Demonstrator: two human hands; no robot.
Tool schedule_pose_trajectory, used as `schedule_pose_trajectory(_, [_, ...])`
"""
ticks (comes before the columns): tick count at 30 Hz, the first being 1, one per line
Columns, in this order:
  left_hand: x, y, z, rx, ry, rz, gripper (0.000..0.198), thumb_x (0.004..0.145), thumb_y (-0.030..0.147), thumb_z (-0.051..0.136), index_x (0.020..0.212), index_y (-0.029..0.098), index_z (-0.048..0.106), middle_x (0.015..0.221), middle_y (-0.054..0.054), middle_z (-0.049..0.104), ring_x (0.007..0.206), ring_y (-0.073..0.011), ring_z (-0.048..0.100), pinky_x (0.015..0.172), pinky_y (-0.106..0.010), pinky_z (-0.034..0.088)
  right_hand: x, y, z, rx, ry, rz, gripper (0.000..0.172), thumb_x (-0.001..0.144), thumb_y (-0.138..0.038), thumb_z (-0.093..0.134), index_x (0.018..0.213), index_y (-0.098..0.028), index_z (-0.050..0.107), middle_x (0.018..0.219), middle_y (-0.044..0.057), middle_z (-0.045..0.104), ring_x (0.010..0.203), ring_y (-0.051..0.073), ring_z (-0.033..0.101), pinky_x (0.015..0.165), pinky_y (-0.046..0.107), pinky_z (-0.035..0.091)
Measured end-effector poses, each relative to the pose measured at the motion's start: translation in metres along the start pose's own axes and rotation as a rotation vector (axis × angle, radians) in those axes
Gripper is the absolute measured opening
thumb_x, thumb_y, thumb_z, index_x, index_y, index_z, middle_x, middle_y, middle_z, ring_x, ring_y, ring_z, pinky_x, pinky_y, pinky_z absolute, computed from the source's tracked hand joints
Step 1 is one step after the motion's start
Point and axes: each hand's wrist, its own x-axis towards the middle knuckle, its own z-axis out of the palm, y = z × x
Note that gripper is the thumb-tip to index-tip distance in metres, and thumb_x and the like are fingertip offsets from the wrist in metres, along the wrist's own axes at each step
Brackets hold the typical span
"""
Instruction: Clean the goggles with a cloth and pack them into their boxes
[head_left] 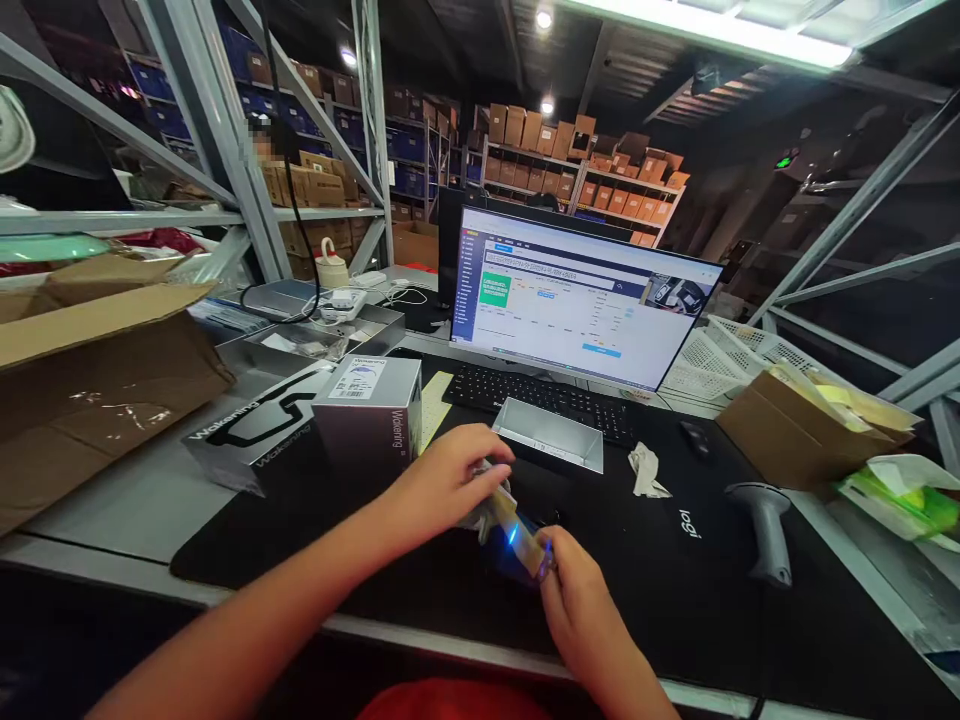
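My left hand and my right hand are both closed on a small, slim device with a glowing blue light, held just above the black desk mat. The left hand also pinches some pale crumpled wrapping against the device's upper end. The right hand grips the lower end. Just left of the hands stands a grey "Wakening" box, with a second, flatter grey box beside it. A shallow grey box lid lies behind the hands, in front of the black keyboard.
A lit monitor stands behind the keyboard. A crumpled paper scrap, a mouse and a handheld barcode scanner lie at right. Open cardboard boxes sit at far left and right. Metal shelving with cartons fills the background.
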Motion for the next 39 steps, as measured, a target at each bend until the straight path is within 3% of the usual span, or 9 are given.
schedule_pose_trajectory(2, [-0.034, -0.013, 0.022, -0.130, 0.510, -0.130, 0.022, 0.096, 0.032, 0.046, 0.098, 0.019, 0.064, 0.098, -0.006, 0.067, 0.090, -0.0185, 0.062, 0.083, -0.032, 0.050, 0.000, 0.000, 0.001, -0.002, 0.007, 0.019, 0.022, 0.089, -0.009, 0.038, 0.094, -0.020, 0.057, 0.078, 0.004, 0.064, 0.066, 0.017, 0.061, 0.060, 0.025, 0.048])
schedule_pose_trajectory(4, [-0.065, -0.025, 0.048, -0.177, 0.799, -0.321, 0.019, 0.091, 0.033, 0.053, 0.100, 0.019, 0.060, 0.092, -0.005, 0.064, 0.081, -0.0176, 0.061, 0.077, -0.032, 0.051, 0.000, 0.001, 0.005, -0.008, 0.034, 0.030, 0.021, 0.091, -0.012, 0.038, 0.093, -0.020, 0.057, 0.078, 0.004, 0.064, 0.065, 0.017, 0.060, 0.059, 0.026, 0.047])
schedule_pose_trajectory(8, [-0.086, -0.029, 0.084, -0.201, 0.607, -0.529, 0.036, 0.078, 0.040, 0.064, 0.106, 0.017, 0.058, 0.086, -0.003, 0.061, 0.068, -0.0174, 0.057, 0.065, -0.032, 0.049, -0.001, 0.001, 0.015, 0.006, 0.042, 0.018, 0.020, 0.095, -0.015, 0.036, 0.090, -0.021, 0.055, 0.074, 0.002, 0.061, 0.061, 0.017, 0.058, 0.057, 0.025, 0.046])
schedule_pose_trajectory(12, [-0.068, -0.018, 0.084, -0.150, 0.422, -0.578, 0.024, 0.085, 0.043, 0.057, 0.082, 0.020, 0.062, 0.075, -0.001, 0.062, 0.064, -0.0173, 0.054, 0.061, -0.029, 0.040, -0.006, 0.000, 0.020, 0.030, -0.044, 0.007, 0.018, 0.098, -0.016, 0.037, 0.093, -0.022, 0.053, 0.075, 0.001, 0.060, 0.063, 0.016, 0.060, 0.060, 0.024, 0.049])
schedule_pose_trajectory(15, [-0.054, -0.015, 0.084, -0.161, 0.425, -0.578, 0.033, 0.090, 0.045, 0.052, 0.070, 0.020, 0.059, 0.063, 0.000, 0.059, 0.057, -0.0158, 0.052, 0.055, -0.026, 0.035, -0.014, 0.004, 0.021, 0.055, -0.068, -0.015, 0.014, 0.100, -0.019, 0.039, 0.101, -0.023, 0.053, 0.083, 0.003, 0.063, 0.071, 0.017, 0.064, 0.065, 0.024, 0.052])
schedule_pose_trajectory(23, [-0.046, -0.014, 0.093, -0.057, 0.486, -0.518, 0.030, 0.093, 0.034, 0.044, 0.069, 0.020, 0.056, 0.067, -0.002, 0.060, 0.060, -0.0175, 0.055, 0.057, -0.027, 0.035, -0.022, 0.006, 0.013, 0.101, -0.192, -0.094, 0.020, 0.100, -0.017, 0.041, 0.111, -0.025, 0.055, 0.098, 0.005, 0.067, 0.086, 0.018, 0.067, 0.077, 0.024, 0.055])
schedule_pose_trajectory(27, [-0.055, -0.007, 0.091, 0.024, 0.465, -0.314, 0.025, 0.091, 0.026, 0.043, 0.071, 0.021, 0.057, 0.071, -0.004, 0.063, 0.065, -0.0187, 0.060, 0.061, -0.028, 0.040, -0.015, 0.000, 0.005, 0.189, -0.283, -0.100, 0.019, 0.103, -0.025, 0.040, 0.106, -0.024, 0.059, 0.097, 0.006, 0.068, 0.085, 0.018, 0.067, 0.076, 0.025, 0.054])
schedule_pose_trajectory(31, [-0.068, -0.008, 0.089, 0.143, 0.486, -0.051, 0.027, 0.096, 0.021, 0.041, 0.074, 0.021, 0.057, 0.068, -0.003, 0.063, 0.060, -0.0161, 0.061, 0.057, -0.026, 0.041, -0.010, 0.002, 0.002, 0.239, -0.235, -0.049, 0.027, 0.105, -0.028, 0.032, 0.100, -0.023, 0.058, 0.094, 0.006, 0.066, 0.083, 0.018, 0.065, 0.077, 0.028, 0.053])
schedule_pose_trajectory(39, [-0.104, -0.011, 0.057, 0.360, 0.652, -0.051, 0.030, 0.094, 0.015, 0.041, 0.065, 0.023, 0.038, 0.053, 0.003, 0.043, 0.046, -0.0133, 0.044, 0.050, -0.029, 0.030, 0.006, -0.022, -0.008, -0.088, -0.339, -0.192, 0.021, 0.093, -0.007, 0.038, 0.094, -0.021, 0.053, 0.086, 0.005, 0.065, 0.072, 0.019, 0.061, 0.067, 0.030, 0.051])
